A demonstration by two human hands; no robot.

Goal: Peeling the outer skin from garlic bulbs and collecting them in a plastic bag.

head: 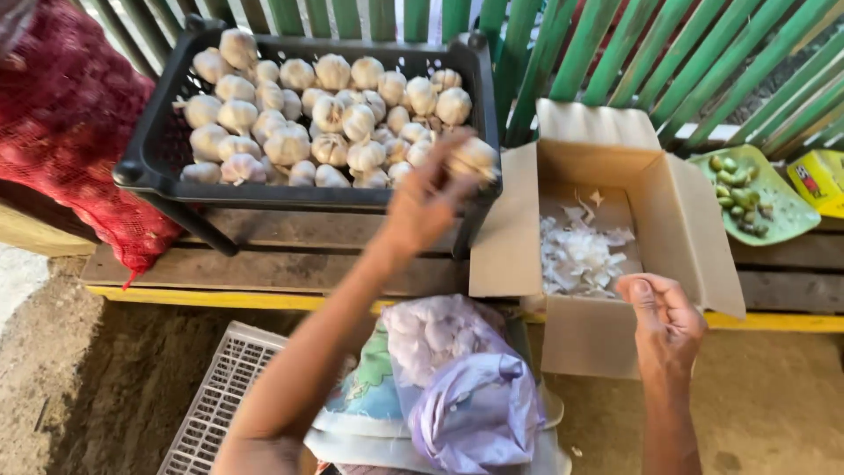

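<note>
A black plastic crate [158, 149] holds several white garlic bulbs [325, 114]. My left hand [426, 204] reaches up to the crate's front right corner and is closed on one garlic bulb [475, 158], blurred by motion. My right hand [664, 317] hovers at the front edge of an open cardboard box [607, 334], fingers curled loosely, with nothing visible in it. White garlic skins [580, 255] lie inside the box. On my lap sits a clear plastic bag of garlic [440, 330] with a purple bag [479, 409] under it.
A red mesh sack [70, 123] hangs at the left. A green dish [756, 198] with small green fruits and a yellow packet [818, 180] sit at the right on the wooden bench [290, 264]. A white crate [220, 396] lies on the dirt floor. Green slats [615, 53] stand behind.
</note>
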